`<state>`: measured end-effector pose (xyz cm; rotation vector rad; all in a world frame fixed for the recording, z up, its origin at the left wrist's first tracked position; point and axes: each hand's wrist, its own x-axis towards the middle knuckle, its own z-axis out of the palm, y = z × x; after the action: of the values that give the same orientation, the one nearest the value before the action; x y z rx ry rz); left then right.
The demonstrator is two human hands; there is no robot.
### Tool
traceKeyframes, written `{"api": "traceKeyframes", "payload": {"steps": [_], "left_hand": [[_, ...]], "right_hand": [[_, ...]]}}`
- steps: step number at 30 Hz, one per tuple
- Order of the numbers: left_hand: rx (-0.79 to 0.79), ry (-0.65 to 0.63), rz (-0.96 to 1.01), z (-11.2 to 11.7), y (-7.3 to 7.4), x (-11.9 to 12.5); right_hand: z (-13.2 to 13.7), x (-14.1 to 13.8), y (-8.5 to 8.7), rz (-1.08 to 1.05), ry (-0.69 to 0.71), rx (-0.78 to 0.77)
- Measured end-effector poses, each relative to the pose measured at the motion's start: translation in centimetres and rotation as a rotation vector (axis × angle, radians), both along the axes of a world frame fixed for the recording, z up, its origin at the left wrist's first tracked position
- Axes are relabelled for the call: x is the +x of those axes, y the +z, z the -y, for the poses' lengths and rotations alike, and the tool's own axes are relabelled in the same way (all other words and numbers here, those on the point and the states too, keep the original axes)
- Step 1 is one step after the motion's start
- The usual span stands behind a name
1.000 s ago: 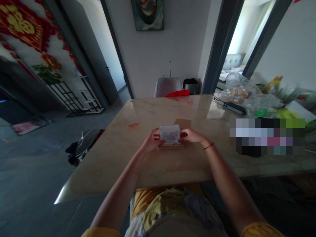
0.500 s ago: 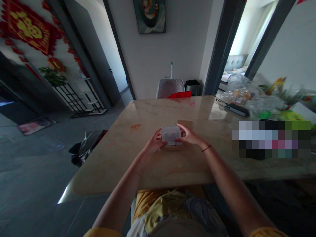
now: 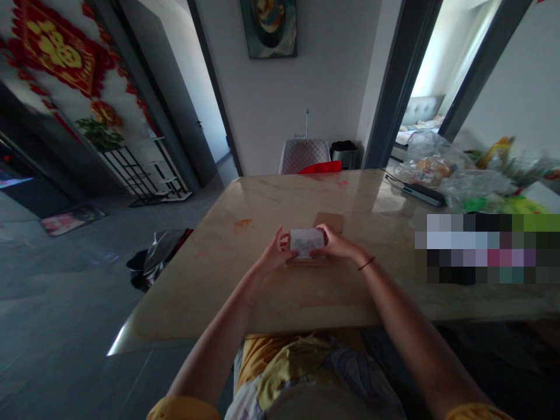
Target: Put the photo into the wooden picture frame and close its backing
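My left hand (image 3: 274, 255) and my right hand (image 3: 336, 245) grip the two ends of a small pale stack of cards or papers (image 3: 306, 241), held just above a brown wooden box or tray (image 3: 306, 262) on the marble table (image 3: 262, 291). Both hands' fingers curl round the stack's sides. A flat brown piece, perhaps a lid (image 3: 331, 221), lies just behind my right hand. A thin red band sits on my right wrist.
Plastic bags of food (image 3: 441, 169) and a dark remote-like device (image 3: 420, 194) crowd the table's right side. A quilted chair (image 3: 305, 156) with a red item stands at the far edge. A bag (image 3: 157, 259) lies on the floor to the left.
The stack has been lowered and tilted flatter toward the wooden box; both hands closed in round it. The camera view shifted slightly.
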<state>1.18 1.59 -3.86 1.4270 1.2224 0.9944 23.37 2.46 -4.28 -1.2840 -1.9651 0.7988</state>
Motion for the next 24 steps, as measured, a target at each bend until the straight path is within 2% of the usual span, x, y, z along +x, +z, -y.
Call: {"api": "traceKeyframes", "payload": {"steps": [3, 8, 11, 15, 20, 24], "left_hand": [[-0.051, 0.080, 0.001, -0.2, -0.1, 0.2], [-0.040, 0.119, -0.059, -0.6, -0.5, 0.5], [0.003, 0.152, -0.277, -0.7, -0.4, 0.6], [0.107, 0.081, -0.544, -0.8, -0.3, 0.8], [0.139, 0.070, -0.558, -1.5, -0.9, 0.7], [0.124, 0.082, -0.533, -1.7, -1.2, 0.8]], "right_hand": [[0.1, -0.2, -0.2, 0.053, -0.036, 0.100], [0.6, -0.8, -0.3, 0.118, -0.084, 0.178], [0.9, -1.3, -0.4, 0.148, -0.128, 0.217], [1.2, -1.8, -0.2, 0.186, -0.180, 0.277], [1.5, -2.2, 0.5, 0.296, -0.285, 0.356], [1.4, -2.2, 0.4, 0.337, -0.359, 0.358]]}}
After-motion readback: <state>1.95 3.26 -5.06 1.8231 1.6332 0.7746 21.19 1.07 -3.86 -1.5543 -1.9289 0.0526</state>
